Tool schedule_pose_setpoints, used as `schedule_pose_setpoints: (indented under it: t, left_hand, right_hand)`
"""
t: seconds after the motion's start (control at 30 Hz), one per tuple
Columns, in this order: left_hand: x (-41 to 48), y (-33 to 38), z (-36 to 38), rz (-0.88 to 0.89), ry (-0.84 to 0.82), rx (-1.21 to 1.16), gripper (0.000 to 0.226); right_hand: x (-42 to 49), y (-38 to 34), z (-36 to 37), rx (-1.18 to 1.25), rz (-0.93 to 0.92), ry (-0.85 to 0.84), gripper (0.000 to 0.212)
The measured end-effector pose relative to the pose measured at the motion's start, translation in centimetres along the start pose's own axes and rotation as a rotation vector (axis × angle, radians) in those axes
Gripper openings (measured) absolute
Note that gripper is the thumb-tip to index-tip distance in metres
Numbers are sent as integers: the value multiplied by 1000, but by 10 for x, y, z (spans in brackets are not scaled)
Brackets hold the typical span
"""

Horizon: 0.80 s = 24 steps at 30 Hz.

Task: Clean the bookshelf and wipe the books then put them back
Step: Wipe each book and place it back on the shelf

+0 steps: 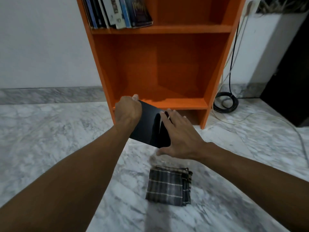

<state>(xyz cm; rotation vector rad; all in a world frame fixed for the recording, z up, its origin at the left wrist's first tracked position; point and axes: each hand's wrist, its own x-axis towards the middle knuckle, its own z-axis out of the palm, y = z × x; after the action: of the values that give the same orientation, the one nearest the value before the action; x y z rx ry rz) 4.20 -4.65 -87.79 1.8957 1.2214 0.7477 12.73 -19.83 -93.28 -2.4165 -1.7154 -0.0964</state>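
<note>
- left hand [127, 109]: closed round the far left corner of the black book [150, 126], knuckles up, thumb tip showing at the top edge; wrist bent slightly, forearm reaching forward and a bit right across the view.
- right hand [177, 131]: spread flat, palm down, fingers [167, 114] splayed over the book's right edge and cover; thumb out below the near corner. Looks like steadying or pressing, not a closed grip; can't tell if fingers curl under the edge.
- black book: held in the air, tilted, just in front of the lip of the bottom shelf [175, 102], far edge about level with it. Not on the floor, not yet in the shelf.
- handling guess: glossy cover shows a reflection, so likely slippery; looks thin, stiff enough to keep flat, light. Best held at the edges or spine with thumb opposed, not by flat palm pressure alone.
- bookshelf [217, 72]: orange, the lower compartment bare; upper shelf holds a row of books [117, 12], rightmost ones leaning.
- folded checked cloth [168, 186]: lying on the marble floor [50, 139] near the person, below the right hand, untouched.
- coiled cable [225, 102]: on the floor right of the bookshelf, clear of the hands.
</note>
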Motion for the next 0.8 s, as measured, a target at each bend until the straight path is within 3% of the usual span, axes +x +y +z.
schedule_pose_setpoints:
  t: [0.2, 0.4, 0.5, 0.6, 0.7, 0.8]
  left_hand:
    - [-9, 35, -42, 63, -44, -91, 49]
    - [-10, 57, -86, 218, 21, -45, 49]
    - [-11, 67, -112, 261, 40, -138, 48]
    - [-7, 77, -142, 276, 95, -253, 47]
    - [10, 83, -171, 312, 145, -214, 35]
    - [32, 93, -191, 319, 153, -141, 26]
  right_hand:
    - [4, -17, -45, -23, -5, 42, 138]
    - [31, -32, -90, 36, 15, 257, 135]
    - [56, -35, -130, 110, 88, 321, 139]
    - [82, -36, -172, 290, 165, 424, 120]
    - [109, -35, -208, 458, 198, 540, 95]
    - [131, -38, -231, 530, 186, 579, 90]
